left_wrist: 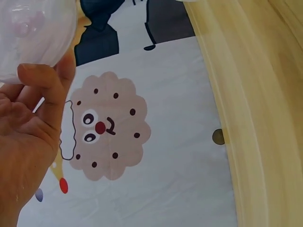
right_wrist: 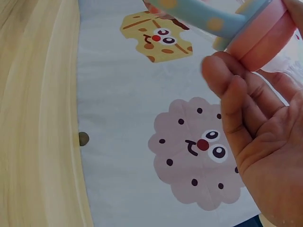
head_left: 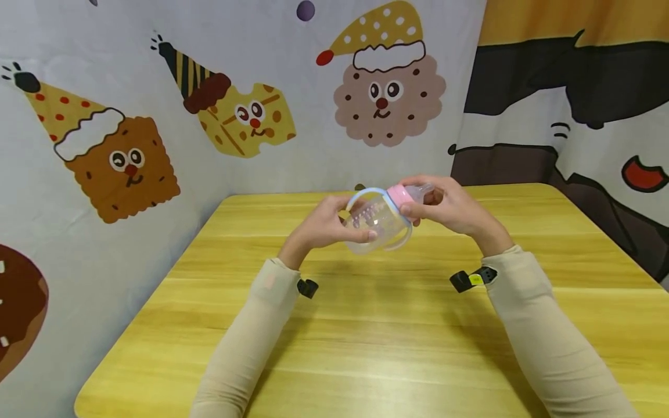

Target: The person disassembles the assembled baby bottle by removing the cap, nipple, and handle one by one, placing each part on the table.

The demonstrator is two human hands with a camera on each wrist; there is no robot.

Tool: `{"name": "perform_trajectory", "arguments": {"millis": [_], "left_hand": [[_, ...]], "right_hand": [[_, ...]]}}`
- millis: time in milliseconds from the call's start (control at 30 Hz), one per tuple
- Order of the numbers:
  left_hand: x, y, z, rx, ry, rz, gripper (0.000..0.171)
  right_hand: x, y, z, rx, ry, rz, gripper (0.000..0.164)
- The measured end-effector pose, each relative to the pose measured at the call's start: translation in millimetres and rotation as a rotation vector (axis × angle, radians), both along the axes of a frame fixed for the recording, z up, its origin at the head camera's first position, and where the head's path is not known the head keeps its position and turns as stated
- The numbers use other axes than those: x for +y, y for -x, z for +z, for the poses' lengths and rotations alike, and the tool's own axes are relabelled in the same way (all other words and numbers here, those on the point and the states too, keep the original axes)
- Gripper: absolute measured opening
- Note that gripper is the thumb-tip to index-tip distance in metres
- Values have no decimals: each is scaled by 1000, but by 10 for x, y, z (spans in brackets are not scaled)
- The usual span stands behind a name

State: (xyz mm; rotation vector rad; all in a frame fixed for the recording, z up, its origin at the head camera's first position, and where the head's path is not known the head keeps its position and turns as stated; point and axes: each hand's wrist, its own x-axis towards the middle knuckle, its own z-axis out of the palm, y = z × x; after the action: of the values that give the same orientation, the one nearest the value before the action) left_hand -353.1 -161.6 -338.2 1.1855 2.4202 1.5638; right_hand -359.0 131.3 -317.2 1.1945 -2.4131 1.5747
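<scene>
A clear baby bottle (head_left: pixel 377 219) with a pink collar, a clear teat and pale blue handles is held tilted above the table, its teat end toward the upper right. My left hand (head_left: pixel 330 223) grips the bottle's body near its base, thumb across the front. At the other end, my right hand (head_left: pixel 450 204) pinches the pink collar (head_left: pixel 399 196) between thumb and fingers. The left wrist view shows the bottle's round base (left_wrist: pixel 38 40) above the curled fingers. In the right wrist view, a blue handle (right_wrist: pixel 208 19) with yellow spots meets the collar beside the fingertips.
A wood-grain table (head_left: pixel 366 337) lies beneath both arms. Behind it hangs a white cloth (head_left: pixel 308 162) printed with cartoon biscuits and cheese. Each wrist wears a small black camera on a strap, such as the right camera (head_left: pixel 461 281).
</scene>
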Motion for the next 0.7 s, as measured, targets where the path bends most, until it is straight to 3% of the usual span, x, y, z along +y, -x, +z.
{"name": "perform_trajectory", "arguments": {"millis": [267,433,700], "left_hand": [[70,10,-31,-3,-16,-50,62],[159,-23,-3,31,18,-78,51],[122,-145,55,65,67,-18,41]], "right_hand": [[31,-53,49,5,22,-30,37],[117,-106,102,-23,-23,-26,35],[52,-104,116,-69,-70,36,21]]}}
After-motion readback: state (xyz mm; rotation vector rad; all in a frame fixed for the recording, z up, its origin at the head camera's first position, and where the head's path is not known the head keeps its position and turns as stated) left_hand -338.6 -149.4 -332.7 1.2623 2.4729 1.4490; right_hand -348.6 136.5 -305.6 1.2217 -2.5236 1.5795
